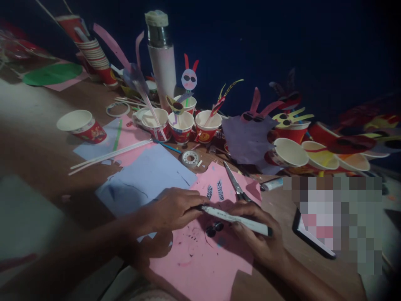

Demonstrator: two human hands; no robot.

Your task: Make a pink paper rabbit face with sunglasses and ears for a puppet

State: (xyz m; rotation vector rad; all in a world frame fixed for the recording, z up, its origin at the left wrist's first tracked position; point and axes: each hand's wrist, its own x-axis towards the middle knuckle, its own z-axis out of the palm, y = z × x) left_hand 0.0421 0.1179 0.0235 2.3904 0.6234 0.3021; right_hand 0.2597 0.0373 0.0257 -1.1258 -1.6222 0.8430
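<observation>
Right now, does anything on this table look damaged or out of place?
Just minor mess: dark marks spot the pink sheet below the marker, perhaps accidental, and loose paper scraps lie beside the pale straws. I see no spill.

A dark blue wall (238,46) rises behind the brown tabletop (282,209). The light is dim, with deep shadow at upper right.

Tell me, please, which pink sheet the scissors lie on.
The front sheet, beneath the marker: the scissors lie near its right edge. Farther left, one pink sheet has a green strip at its edge; another lies under a green oval.
</observation>
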